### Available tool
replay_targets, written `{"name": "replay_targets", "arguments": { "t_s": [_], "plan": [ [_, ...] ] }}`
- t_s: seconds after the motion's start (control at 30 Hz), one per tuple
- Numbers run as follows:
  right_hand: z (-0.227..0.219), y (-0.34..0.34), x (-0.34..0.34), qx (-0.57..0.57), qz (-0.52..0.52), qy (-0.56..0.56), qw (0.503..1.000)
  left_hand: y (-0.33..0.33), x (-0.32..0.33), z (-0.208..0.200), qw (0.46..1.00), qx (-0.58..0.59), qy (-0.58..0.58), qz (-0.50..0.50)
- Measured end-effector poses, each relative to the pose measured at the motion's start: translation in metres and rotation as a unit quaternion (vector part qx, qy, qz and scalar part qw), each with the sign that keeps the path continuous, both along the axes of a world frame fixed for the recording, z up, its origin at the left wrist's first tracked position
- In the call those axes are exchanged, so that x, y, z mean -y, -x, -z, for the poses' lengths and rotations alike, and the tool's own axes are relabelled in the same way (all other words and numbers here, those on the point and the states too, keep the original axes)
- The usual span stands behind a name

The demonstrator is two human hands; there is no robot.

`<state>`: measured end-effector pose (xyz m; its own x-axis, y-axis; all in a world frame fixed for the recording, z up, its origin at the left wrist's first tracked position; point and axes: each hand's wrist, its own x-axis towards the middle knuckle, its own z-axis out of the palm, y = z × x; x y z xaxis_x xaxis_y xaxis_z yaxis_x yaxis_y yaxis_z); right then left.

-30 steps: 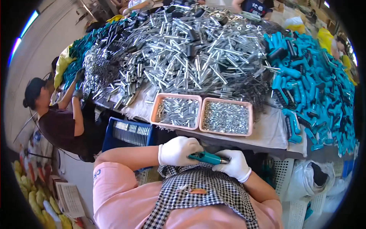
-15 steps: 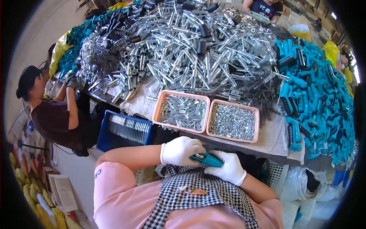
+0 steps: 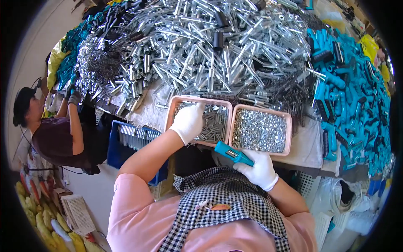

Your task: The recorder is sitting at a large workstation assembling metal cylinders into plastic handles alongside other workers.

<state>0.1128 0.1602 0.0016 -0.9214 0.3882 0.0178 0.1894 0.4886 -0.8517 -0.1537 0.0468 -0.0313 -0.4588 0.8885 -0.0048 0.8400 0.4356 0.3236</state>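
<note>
My right hand, in a white glove, is closed around a teal tool handle with a metal-edged slot along its side. The handle points up and left, just below the tray of nuts. My left hand, also white-gloved, reaches into the left pink tray, which holds small metal pins. Its fingers are bent down among the pins; whatever lies between them is hidden. Beside it stands a second pink tray filled with small shiny metal nuts or blocks.
Metal tubes and rods are heaped across the table behind the trays. Teal handles pile up at right, springs at left. A blue crate with metal strips stands below the table edge. A co-worker works at far left.
My left hand has left the teal handle and moved up into the tray of pins. The right hand keeps the handle, now tilted and slightly farther right. The view has shifted a little.
</note>
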Motion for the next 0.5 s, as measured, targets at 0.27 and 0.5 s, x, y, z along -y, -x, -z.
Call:
{"name": "replay_targets", "arguments": {
  "t_s": [0.27,0.5],
  "plan": [
    [-0.009,-0.013,0.008,-0.023,0.013,-0.081,0.996,-0.011,0.002,-0.037,0.960,-0.041,-0.270,0.067],
    [-0.011,-0.027,0.018,-0.030,0.023,-0.129,0.991,-0.097,0.031,-0.062,0.920,0.205,-0.243,0.229]
  ]
}}
